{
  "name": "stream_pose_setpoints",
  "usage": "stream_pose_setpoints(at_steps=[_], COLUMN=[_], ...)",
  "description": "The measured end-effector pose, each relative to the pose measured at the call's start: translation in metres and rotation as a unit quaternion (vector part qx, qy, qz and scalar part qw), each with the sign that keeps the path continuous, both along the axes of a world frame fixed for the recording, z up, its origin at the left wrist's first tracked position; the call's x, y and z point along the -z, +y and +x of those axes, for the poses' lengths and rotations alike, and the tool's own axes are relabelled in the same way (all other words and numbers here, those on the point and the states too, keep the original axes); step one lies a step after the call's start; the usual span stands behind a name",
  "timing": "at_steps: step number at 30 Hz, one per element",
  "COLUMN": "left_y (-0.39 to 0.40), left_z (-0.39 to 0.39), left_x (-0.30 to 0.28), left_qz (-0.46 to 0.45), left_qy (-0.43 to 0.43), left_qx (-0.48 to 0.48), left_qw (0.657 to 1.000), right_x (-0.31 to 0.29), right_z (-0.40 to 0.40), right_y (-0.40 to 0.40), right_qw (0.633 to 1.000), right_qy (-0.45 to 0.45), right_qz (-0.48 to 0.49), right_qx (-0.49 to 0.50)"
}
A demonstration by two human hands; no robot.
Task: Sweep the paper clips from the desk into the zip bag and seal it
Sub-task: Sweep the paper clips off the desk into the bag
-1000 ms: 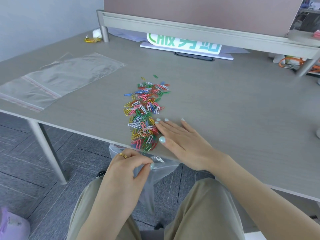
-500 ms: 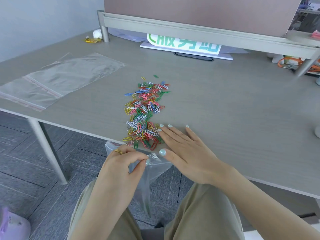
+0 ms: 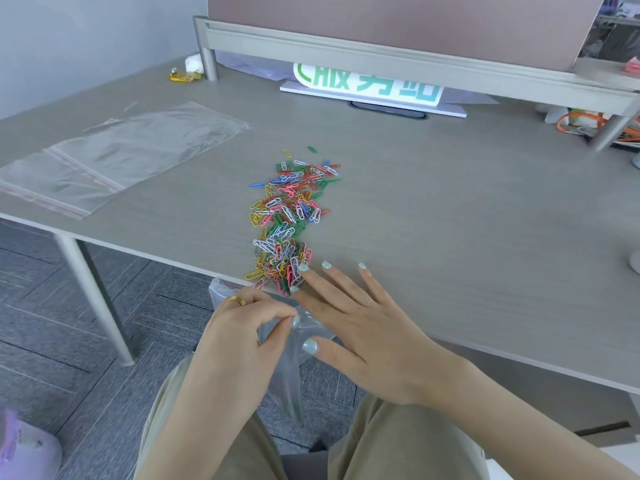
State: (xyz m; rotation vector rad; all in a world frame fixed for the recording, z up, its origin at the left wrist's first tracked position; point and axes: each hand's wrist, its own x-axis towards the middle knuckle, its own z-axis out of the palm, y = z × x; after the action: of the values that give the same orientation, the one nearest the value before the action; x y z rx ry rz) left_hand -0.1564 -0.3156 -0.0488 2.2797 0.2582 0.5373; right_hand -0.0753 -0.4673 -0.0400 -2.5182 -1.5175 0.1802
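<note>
A grey wood-grain tabletop (image 3: pixel 433 202) carries a long heap of coloured paper clips (image 3: pixel 289 220) reaching its near edge. Flat clear zip bags (image 3: pixel 114 154) lie at its left, and a white sign (image 3: pixel 370 88) stands at the back.

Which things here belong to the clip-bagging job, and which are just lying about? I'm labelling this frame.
In the job:
paper clips, heaped to the desk's near edge
zip bag, held below that edge
left hand, pinching the bag's mouth
right hand, flat beside the clips

Lying about:
spare bags, far left
green-lettered sign
orange cables
yellow item
</note>
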Motion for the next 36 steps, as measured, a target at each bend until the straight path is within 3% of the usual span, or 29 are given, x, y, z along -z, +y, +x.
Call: stream_pose_setpoints(at_steps=[7,12,23,31,36], left_y=[0.002,0.004,0.001,0.003,0.007], left_z=[-0.001,-0.002,-0.004,-0.008,-0.009], left_x=[-0.003,-0.004,-0.001,-0.003,-0.001], left_qz=[-0.005,-0.006,-0.021,-0.027,-0.038], left_qy=[-0.004,-0.007,-0.003,-0.005,-0.006], left_qx=[-0.003,-0.004,-0.001,-0.013,-0.02], left_qw=[1.0,1.0,1.0,1.0,0.999], right_x=[-0.006,-0.005,0.01,-0.003,-0.005], right_z=[0.029,0.025,-0.002,0.024,0.052], right_y=[0.015,0.015,0.011,0.019,0.028], right_qw=[0.995,0.998,0.996,0.996,0.994], right_qy=[0.058,0.007,-0.078,0.037,0.056], right_qz=[0.013,-0.039,-0.013,0.0,-0.034], right_qx=[0.077,0.042,0.042,0.076,0.085])
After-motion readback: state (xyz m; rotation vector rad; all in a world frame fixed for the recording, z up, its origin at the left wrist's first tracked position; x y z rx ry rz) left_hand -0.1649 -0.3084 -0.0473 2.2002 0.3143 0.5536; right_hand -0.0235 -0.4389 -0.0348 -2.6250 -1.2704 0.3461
